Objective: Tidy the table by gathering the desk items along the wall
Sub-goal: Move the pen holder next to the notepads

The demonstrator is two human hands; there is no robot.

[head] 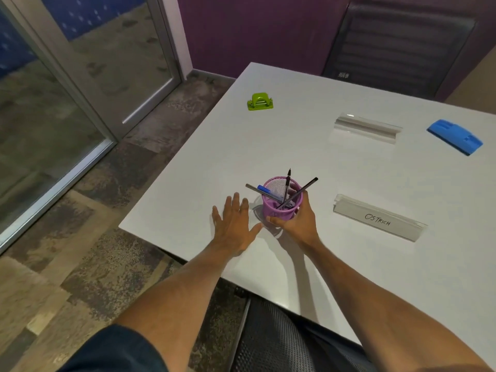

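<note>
Nearest: 2 bare forearms reach fwd over a black mesh chair seat [271, 342]. Left hand [233, 224] lies flat, fingers spread, holding nothing, on the white surface [349, 264] just left of the cup. Right hand [294, 218] has its grip wrapped round 1 purple mesh pen cup [279, 204], thumb at the near side, fingers behind.

The cup stands upright near the surface's near-left corner w/ approx 4 pens leaning out, 1 blue-capped.

To the right: 1 clear name holder [378, 217] w/ a card reading "OSTRICH". Farther: 1 empty clear holder [366, 127], 1 blue eraser-like block [455, 135] at far right, 1 green hole punch [259, 102] at far left.

Room: purple wall [255, 30], 1 black chair [397, 47] at the far side, glass door [80, 63] left, mottled brown carpet [94, 251].
</note>
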